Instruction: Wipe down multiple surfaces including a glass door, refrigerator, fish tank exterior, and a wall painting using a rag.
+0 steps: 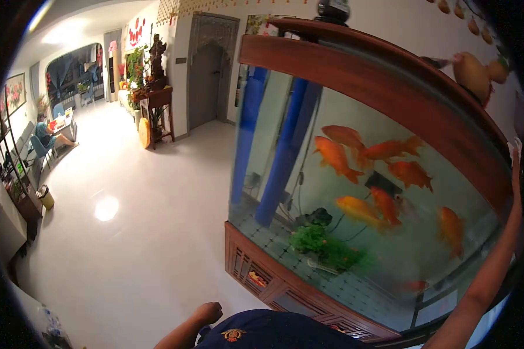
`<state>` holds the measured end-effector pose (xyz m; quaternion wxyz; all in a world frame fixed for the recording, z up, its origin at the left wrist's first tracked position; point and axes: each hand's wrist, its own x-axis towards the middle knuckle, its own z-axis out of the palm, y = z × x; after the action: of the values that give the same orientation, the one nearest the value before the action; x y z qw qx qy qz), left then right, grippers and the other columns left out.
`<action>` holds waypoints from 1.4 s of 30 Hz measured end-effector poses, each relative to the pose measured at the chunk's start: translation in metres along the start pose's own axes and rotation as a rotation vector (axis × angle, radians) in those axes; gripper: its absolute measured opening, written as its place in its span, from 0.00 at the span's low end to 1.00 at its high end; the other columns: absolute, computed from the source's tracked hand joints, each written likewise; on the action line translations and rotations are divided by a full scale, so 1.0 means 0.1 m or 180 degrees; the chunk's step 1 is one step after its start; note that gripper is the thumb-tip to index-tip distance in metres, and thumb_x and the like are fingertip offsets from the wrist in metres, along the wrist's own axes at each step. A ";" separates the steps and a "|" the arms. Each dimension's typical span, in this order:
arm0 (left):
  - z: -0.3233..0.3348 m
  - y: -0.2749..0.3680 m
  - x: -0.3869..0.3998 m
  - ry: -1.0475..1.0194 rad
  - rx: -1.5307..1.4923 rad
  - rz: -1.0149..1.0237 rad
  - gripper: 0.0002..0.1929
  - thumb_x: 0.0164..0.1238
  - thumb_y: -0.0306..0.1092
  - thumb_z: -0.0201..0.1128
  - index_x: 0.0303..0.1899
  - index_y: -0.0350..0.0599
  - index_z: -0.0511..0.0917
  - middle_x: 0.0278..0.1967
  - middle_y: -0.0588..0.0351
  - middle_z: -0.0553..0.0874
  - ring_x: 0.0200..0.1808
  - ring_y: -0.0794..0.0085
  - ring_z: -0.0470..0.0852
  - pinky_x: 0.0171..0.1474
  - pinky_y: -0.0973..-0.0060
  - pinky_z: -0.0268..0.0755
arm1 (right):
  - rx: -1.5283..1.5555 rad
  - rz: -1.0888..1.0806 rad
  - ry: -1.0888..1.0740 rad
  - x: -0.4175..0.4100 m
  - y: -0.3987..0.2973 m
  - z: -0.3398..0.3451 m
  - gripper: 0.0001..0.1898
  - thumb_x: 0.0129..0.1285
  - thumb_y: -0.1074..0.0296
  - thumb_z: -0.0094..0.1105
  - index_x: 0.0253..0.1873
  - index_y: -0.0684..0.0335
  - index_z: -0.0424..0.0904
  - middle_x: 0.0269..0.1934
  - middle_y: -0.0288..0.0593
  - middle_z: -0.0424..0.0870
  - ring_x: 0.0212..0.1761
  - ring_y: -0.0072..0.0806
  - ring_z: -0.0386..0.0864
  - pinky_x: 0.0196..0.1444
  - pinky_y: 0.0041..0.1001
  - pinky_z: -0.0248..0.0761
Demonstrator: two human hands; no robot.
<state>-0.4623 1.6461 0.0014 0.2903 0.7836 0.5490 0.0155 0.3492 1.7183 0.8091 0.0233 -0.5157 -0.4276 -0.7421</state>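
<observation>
In front of me on the right stands a large glass aquarium (362, 113) with a red-brown wooden hood (367, 74). Several orange goldfish (335, 159) swim in it above a clump of green plants (323, 248). My right arm reaches up along the near end of the tank. At the picture's right rim my right hand (515, 148) is beside the hood's end, with something whitish at it; its fingers are too small and dim to make out. Low by my dark shirt, my left hand (208, 313) is curled closed, with nothing visible in it.
Below the tank is a carved wooden cabinet (279, 288). A glossy pale floor (157, 209) stretches left, past a wooden stand (157, 102) and a bin (46, 197). A seated person (46, 131) is at a far table. Gourd-shaped ornaments (474, 72) are above the hood.
</observation>
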 end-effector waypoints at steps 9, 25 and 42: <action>-1.08 -0.71 -0.57 0.0268 -0.0617 -0.0943 0.18 0.60 0.40 0.55 0.46 0.41 0.83 0.46 0.42 0.85 0.49 0.49 0.83 0.55 0.60 0.74 | 0.0729 0.0366 -0.0153 0.91 -1.24 -0.58 0.27 0.71 0.72 0.41 0.74 0.53 0.54 0.70 0.46 0.62 0.65 0.39 0.70 0.62 0.33 0.68; -1.50 -2.25 -0.44 0.0159 -0.0673 -0.0770 0.18 0.59 0.41 0.55 0.43 0.41 0.83 0.44 0.41 0.85 0.50 0.48 0.82 0.55 0.57 0.74 | -0.0713 0.0749 -0.0751 1.76 -1.51 -0.84 0.22 0.74 0.68 0.42 0.71 0.49 0.62 0.68 0.51 0.65 0.68 0.41 0.67 0.62 0.39 0.68; -2.73 -3.28 1.52 0.0568 0.0153 0.0355 0.13 0.61 0.41 0.61 0.41 0.44 0.83 0.41 0.47 0.87 0.46 0.52 0.84 0.50 0.61 0.76 | 0.1791 0.1614 0.0287 2.92 -3.35 -1.89 0.24 0.73 0.47 0.44 0.59 0.61 0.74 0.47 0.56 0.80 0.50 0.53 0.77 0.54 0.39 0.68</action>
<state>-0.7747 1.9731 0.0283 0.2201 0.8152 0.5284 0.0882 -0.0874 1.9249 0.8148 0.3657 -0.5454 -0.4720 -0.5882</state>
